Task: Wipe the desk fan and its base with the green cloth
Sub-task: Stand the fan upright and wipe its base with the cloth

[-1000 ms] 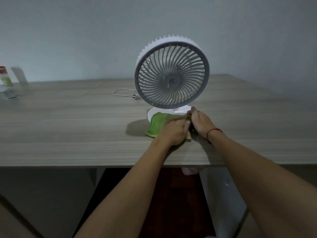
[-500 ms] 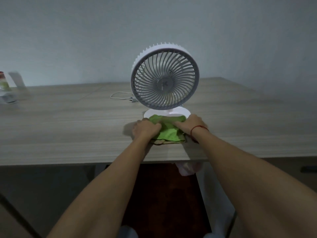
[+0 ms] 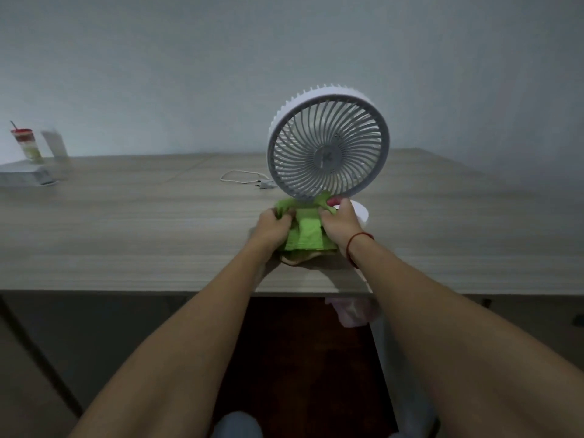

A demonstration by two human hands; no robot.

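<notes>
Both hands, left hand (image 3: 271, 225) & right hand (image 3: 340, 227), grip bunched green cloth (image 3: 306, 232); fold flat pad, then rub round white plastic fan base (image 3: 360, 213) w/ firm strokes

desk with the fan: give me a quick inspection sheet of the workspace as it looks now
surface: pale wood-grain desk, dimly lit
job's things: round white desk fan with grey spiral grille stands upright on its white round base; crumpled green cloth lies in front of the base, its top edge reaching the grille's lower rim
clutter: red-lidded cup and flat white box at the far left, both blurred
hands: left hand and right hand both grip the cloth; red string bracelet on the right wrist
cables: thin white cable with plug lies loose behind the fan
surroundings: plain grey wall; dark floor under the desk
</notes>
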